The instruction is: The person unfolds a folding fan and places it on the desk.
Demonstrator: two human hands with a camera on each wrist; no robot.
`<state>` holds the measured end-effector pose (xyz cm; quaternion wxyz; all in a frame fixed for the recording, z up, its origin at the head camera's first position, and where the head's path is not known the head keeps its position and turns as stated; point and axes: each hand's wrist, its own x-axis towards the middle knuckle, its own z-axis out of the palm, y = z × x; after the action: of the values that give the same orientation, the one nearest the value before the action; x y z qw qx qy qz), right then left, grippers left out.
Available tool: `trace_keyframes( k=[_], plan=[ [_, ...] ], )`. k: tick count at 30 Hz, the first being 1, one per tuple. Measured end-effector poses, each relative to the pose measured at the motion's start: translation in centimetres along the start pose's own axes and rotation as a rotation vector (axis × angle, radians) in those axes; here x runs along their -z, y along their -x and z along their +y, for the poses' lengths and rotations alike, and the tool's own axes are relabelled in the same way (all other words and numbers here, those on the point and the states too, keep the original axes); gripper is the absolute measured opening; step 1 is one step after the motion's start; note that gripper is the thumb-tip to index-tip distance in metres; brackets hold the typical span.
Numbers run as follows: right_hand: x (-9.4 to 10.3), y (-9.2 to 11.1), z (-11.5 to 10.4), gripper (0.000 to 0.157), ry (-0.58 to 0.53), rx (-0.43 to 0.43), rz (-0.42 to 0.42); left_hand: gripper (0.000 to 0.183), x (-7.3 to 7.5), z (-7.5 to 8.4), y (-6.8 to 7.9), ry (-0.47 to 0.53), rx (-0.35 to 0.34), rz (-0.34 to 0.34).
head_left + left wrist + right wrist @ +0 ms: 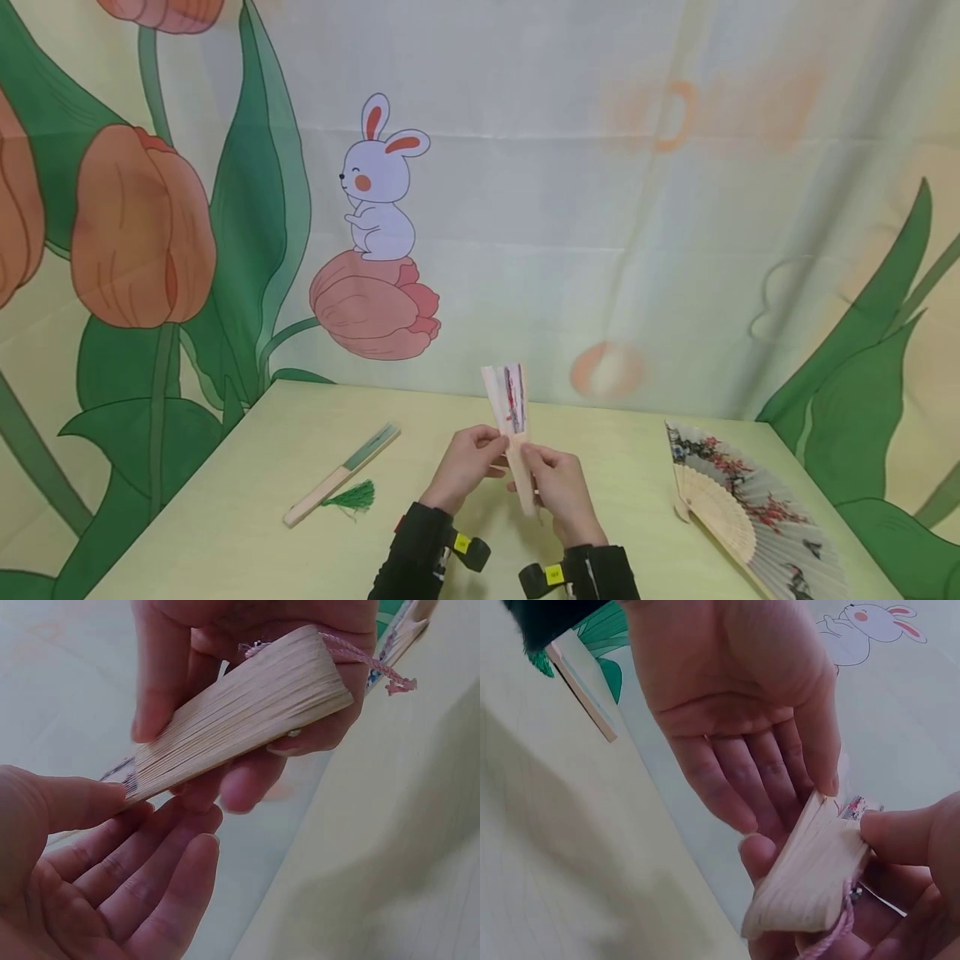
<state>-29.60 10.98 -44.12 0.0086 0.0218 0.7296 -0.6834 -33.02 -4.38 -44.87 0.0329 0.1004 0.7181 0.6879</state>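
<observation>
A folding fan (517, 454) with pale wooden ribs stands nearly upright between both hands, its printed paper (513, 398) slightly spread at the top. My left hand (468, 462) pinches it at the left edge, where ribs meet paper, between thumb and fingers. On the other side, my right hand (558, 487) grips the ribs, thumb in front and fingers behind. In the left wrist view the stacked ribs (247, 705) show closely packed, with a pink cord (360, 654) at their pivot end. The right wrist view shows the same cord (838, 926) hanging by the right fingers.
To the left lies a folded fan (341, 475) with a green tassel (356, 497). At the right a spread fan (750, 508) with red blossoms rests on the pale yellow table (247, 554). Behind it hangs a printed curtain (525, 208) with a rabbit and tulips.
</observation>
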Motion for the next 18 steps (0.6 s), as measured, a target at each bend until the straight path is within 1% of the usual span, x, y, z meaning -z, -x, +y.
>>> trace_keyframes(
  k=[3, 6, 11, 14, 18],
  plan=[
    [0.0, -0.1, 0.0, 0.04, 0.008, 0.002, 0.018, 0.026, 0.0, 0.1, 0.0, -0.002, 0.0, 0.001],
    [0.1, -0.1, -0.1, 0.04, 0.004, 0.005, 0.022, 0.025, 0.0, 0.5, 0.2, -0.004, 0.002, -0.001],
    [0.2, -0.2, -0.1, 0.036, -0.015, 0.012, 0.024, 0.024, -0.3, 2.4, 1.3, -0.028, 0.007, -0.007],
    [0.3, -0.2, -0.2, 0.035, -0.027, 0.007, 0.033, 0.024, -0.2, 1.8, 1.0, -0.019, 0.013, -0.023],
    [0.4, -0.1, -0.2, 0.029, -0.037, -0.004, 0.043, 0.026, 0.1, -0.2, 0.1, 0.02, 0.019, -0.052]
  ],
)
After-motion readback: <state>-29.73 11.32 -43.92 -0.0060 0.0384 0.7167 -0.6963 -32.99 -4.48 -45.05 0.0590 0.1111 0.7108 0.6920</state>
